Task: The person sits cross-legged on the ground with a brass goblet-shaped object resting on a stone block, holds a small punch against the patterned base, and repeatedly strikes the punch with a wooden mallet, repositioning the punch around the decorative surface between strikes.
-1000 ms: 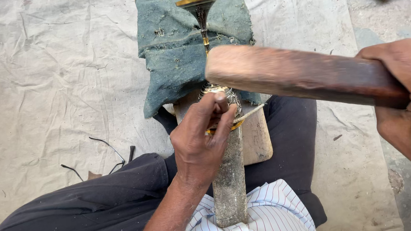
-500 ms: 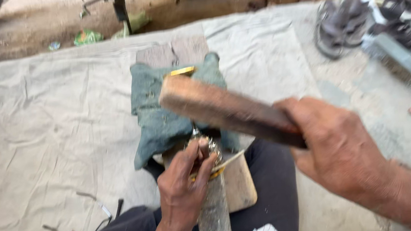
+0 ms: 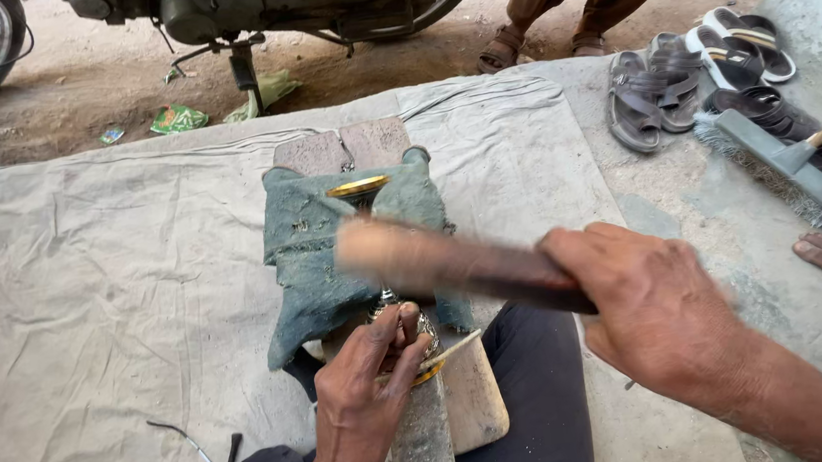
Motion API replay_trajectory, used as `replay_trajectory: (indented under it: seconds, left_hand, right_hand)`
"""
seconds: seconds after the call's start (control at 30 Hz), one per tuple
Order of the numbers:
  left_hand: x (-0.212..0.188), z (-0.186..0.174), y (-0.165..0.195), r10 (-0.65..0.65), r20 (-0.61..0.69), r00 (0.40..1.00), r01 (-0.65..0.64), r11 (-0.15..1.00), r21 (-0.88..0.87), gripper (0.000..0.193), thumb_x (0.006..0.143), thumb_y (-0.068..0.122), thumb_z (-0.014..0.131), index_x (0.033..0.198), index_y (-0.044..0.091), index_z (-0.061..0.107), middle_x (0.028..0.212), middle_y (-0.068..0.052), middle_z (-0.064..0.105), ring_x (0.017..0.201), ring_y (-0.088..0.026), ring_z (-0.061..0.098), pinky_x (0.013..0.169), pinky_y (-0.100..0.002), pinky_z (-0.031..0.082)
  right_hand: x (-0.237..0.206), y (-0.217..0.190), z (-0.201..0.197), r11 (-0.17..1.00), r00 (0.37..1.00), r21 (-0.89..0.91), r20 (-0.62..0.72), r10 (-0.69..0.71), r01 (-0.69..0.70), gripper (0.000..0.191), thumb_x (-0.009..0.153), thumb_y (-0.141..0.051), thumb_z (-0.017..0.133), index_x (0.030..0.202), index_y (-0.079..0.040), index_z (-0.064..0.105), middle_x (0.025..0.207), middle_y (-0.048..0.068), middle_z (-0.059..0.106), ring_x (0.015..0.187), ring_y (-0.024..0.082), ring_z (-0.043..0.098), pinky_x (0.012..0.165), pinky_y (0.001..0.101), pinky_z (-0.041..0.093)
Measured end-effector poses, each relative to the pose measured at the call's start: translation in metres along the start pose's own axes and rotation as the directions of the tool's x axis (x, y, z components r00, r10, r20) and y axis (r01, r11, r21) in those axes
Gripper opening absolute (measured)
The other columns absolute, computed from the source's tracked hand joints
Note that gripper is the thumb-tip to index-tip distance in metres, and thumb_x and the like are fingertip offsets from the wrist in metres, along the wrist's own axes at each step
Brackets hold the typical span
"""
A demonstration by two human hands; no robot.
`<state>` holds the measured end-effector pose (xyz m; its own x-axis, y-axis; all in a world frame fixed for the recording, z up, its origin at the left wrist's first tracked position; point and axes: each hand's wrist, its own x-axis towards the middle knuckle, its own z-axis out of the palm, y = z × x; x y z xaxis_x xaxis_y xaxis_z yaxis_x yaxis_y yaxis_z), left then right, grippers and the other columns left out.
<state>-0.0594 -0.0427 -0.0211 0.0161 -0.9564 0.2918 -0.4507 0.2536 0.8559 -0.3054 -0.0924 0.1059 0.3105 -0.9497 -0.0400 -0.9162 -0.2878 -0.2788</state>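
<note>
My right hand (image 3: pixel 656 323) is closed fully around the handle of a wooden mallet (image 3: pixel 444 263); the mallet head is blurred and hangs just above the green cloth (image 3: pixel 308 261). My left hand (image 3: pixel 363 406) has its fingers bent tight on a small brass piece (image 3: pixel 420 346), pinching it against the top of a metal stake (image 3: pixel 421 441) that stands between my knees. A thin stick (image 3: pixel 454 345) comes out beside my fingers. The stake passes over a wooden block (image 3: pixel 473 401). The cloth is wrapped on a stand with a brass rim (image 3: pixel 356 186) at its top. All lies on a canvas sheet (image 3: pixel 105 291) on the ground. At the right are sandals (image 3: pixel 678 85) and a brush (image 3: pixel 776 161). Behind stands a motorcycle (image 3: pixel 259 5).
</note>
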Motion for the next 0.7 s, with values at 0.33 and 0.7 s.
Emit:
replay_trajectory:
  seconds: [0.33, 0.7]
  left_hand:
    - [-0.005, -0.009, -0.007, 0.109, 0.053, 0.993, -0.111, 0.993, 0.049, 0.043, 0.093, 0.011, 0.081, 0.131, 0.010, 0.063, 0.101, -0.006, 0.071, 0.090, -0.013, 0.075, 0.080, -0.027, 0.069]
    - [-0.002, -0.013, -0.005, 0.126, 0.094, 0.988, -0.128, 0.991, 0.025, 0.048, 0.095, 0.011, 0.080, 0.139, 0.014, 0.059, 0.101, -0.003, 0.071, 0.091, -0.011, 0.075, 0.082, -0.026, 0.069]
  right_hand:
    - [-0.010, -0.005, 0.000, 0.984, 0.988, -0.145, 0.102, 0.118, -0.102, 0.043, 0.078, -0.001, 0.074, 0.120, -0.011, 0.069, 0.087, 0.010, 0.069, 0.077, 0.024, 0.068, 0.074, 0.0379, 0.057]
    - [-0.022, 0.042, 0.025, 0.967, 0.991, -0.249, 0.107, 0.077, -0.049, 0.040, 0.079, -0.001, 0.079, 0.118, -0.005, 0.069, 0.088, 0.011, 0.068, 0.075, 0.022, 0.067, 0.074, 0.0352, 0.056]
